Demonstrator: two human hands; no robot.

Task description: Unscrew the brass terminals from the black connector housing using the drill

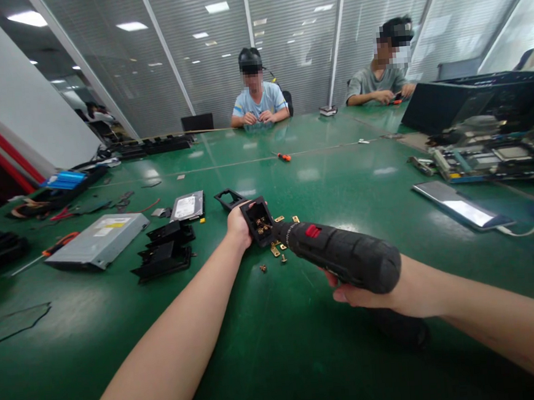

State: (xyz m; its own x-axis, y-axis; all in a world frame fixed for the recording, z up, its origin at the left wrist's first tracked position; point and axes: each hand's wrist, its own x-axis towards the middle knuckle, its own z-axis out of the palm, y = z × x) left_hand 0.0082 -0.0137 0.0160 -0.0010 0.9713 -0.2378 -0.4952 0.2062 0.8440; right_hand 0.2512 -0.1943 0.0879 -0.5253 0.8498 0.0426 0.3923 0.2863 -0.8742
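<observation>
My left hand (239, 225) is closed round the side of a small black plastic box (261, 206), tilted so its open side faces me. Brass-coloured parts (263, 226) show inside the box. In my right hand (364, 294) is a black cordless drill (340, 253) with a red switch on top. The front of the drill points left at the box's right edge; whether its tip touches anything is hidden. Several small brass plates (275, 250) and a few screws (263, 268) lie on the table around the box. Behind my left hand lies a black plastic frame (230, 198).
Left on the green table (242, 350) are a hard drive (188, 205), an optical drive (98, 238), black plastic pieces (165, 257) and a screwdriver (58, 244). A phone (461, 204) and circuit boards (504, 153) lie right. Two people sit across; an orange-handled screwdriver (284, 157) lies mid-table.
</observation>
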